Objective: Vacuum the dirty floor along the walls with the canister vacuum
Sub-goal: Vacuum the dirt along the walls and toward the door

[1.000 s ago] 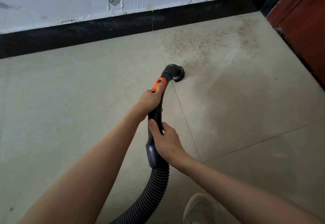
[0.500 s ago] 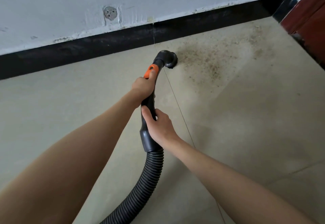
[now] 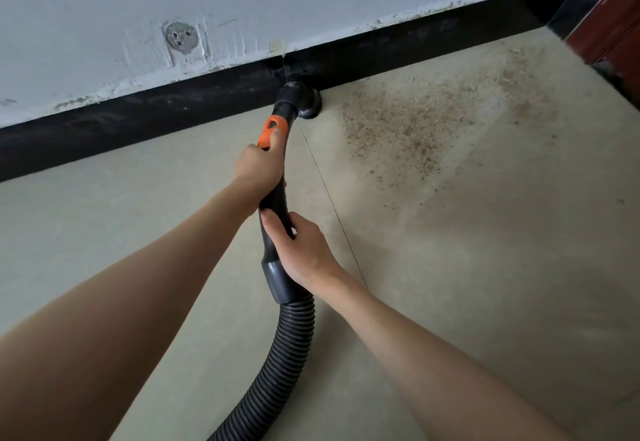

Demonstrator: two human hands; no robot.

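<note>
The brush head sits on the floor against the black skirting board, just left of the dirt patch. My left hand grips the handle with its thumb on the orange switch; my right hand grips lower, above the ribbed hose.
</note>
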